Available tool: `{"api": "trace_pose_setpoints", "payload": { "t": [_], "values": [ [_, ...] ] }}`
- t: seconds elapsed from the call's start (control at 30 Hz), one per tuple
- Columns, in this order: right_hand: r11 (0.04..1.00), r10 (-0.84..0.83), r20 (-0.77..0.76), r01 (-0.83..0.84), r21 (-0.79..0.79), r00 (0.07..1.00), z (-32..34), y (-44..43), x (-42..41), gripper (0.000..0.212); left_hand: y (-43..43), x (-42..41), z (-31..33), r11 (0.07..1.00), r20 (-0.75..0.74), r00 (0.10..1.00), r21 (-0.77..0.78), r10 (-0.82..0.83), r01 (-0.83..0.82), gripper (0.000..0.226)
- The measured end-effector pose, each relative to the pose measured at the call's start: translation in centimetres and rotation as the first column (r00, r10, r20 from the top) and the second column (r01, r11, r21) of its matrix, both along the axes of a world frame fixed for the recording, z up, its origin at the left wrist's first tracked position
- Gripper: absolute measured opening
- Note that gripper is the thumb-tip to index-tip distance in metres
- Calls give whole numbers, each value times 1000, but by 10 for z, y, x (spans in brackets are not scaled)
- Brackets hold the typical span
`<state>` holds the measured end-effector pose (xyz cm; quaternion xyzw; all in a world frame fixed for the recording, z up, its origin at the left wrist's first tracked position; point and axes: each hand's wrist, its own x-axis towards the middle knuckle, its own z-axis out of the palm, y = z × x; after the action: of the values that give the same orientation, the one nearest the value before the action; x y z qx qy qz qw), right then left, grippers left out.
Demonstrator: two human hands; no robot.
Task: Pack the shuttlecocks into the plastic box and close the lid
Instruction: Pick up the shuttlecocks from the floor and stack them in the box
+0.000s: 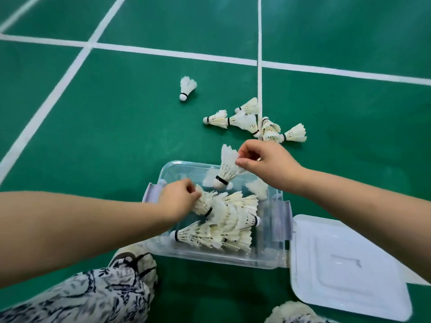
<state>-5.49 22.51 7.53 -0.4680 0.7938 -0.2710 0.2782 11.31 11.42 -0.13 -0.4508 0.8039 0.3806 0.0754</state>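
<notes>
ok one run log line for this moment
right hand: holds shuttlecock over plastic box | left hand: on shuttlecock in box | lid: off | loose shuttlecocks: on floor

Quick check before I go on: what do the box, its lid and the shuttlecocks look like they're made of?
Box: clear, glossy hard plastic; the floor and contents show through its walls. Lid: translucent whitish plastic with moulded ridges and a smooth sheen. Shuttlecocks, like the one in the right hand: off-white feathers by their frayed, ribbed look, though synthetic is possible; white rounded base, material unclear.
</notes>
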Motion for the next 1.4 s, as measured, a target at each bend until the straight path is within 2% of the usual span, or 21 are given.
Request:
{"api": "trace_pose_setpoints", "payload": {
  "t": [0.1, 0.2, 0.27, 0.33, 0.47, 0.53, 0.63, 0.73, 0.83, 0.93, 0.97, 1.03, 1.1, 1.13, 1.27, 1.33, 1.4],
  "values": [
    [1000, 4, 17, -4, 7, 1000, -4, 0, -1, 27, 6, -10, -12, 938, -102, 958, 254, 267, -234, 27],
    [1000, -3, 22, 3, 5, 1000, -8, 0, -4, 21, 13, -12, -18, 831, -64, 926, 468, 371, -300, 25],
    [1000, -2, 36, 1, 9, 999, -9, 0, -4, 14, 16, -7, -23, 814, 18, 949, 509, 316, -280, 25],
    [1000, 13, 43, -13, 12, 999, -9, 1, -4, 12, 16, -1, -26, 845, 76, 972, 484, 220, -229, 25],
    [998, 42, 16, -43, 46, 999, -6, 1, -2, 10, 9, 7, -15, 863, 81, 993, 492, 82, -111, 15],
    [996, 66, -6, -66, 60, 998, -4, 1, 0, 9, 3, 9, -3, 922, 117, 992, 388, -51, 2, 29],
    [987, 139, -36, -135, 89, 990, -2, 1, 2, 3, -8, 11, 24, 966, 114, 961, 84, -253, 244, 57],
    [968, 231, -66, -223, 114, 971, -1, -2, 8, 15, -19, 10, 51, 866, -2, 878, -168, -479, 471, 64],
    [954, 291, -49, -286, 86, 955, 1, -5, 17, 13, -22, 3, 60, 782, -39, 817, -320, -575, 535, 67],
    [940, 338, -72, -333, 76, 938, 2, -12, 21, 13, -26, -2, 62, 798, -110, 835, -384, -539, 465, 72],
    [938, 344, -84, -339, 69, 935, 2, -14, 21, 14, -29, -2, 63, 757, -105, 807, -433, -581, 489, 68],
    [940, 341, -96, -338, 53, 935, 1, -17, 22, 14, -33, 0, 62, 601, -37, 691, -527, -722, 600, 48],
    [938, 345, -81, -343, 47, 935, -1, -18, 24, 13, -31, 4, 59, 486, 26, 594, -549, -804, 681, 32],
    [936, 351, -69, -349, 45, 934, -1, -17, 25, 12, -28, 7, 57, 479, 27, 585, -544, -810, 689, 28],
    [952, 305, -109, -306, 1, 946, -3, -19, 27, 17, -30, 12, 55, 647, -35, 711, -450, -702, 616, 23],
    [973, 226, -130, -230, -16, 965, -3, -21, 24, 24, -38, 17, 55, 661, -18, 742, -468, -671, 587, 25],
    [991, 132, -105, -134, -11, 986, -3, -21, 19, 27, -44, 23, 54, 635, 36, 748, -503, -663, 587, 29]
  ]
}}
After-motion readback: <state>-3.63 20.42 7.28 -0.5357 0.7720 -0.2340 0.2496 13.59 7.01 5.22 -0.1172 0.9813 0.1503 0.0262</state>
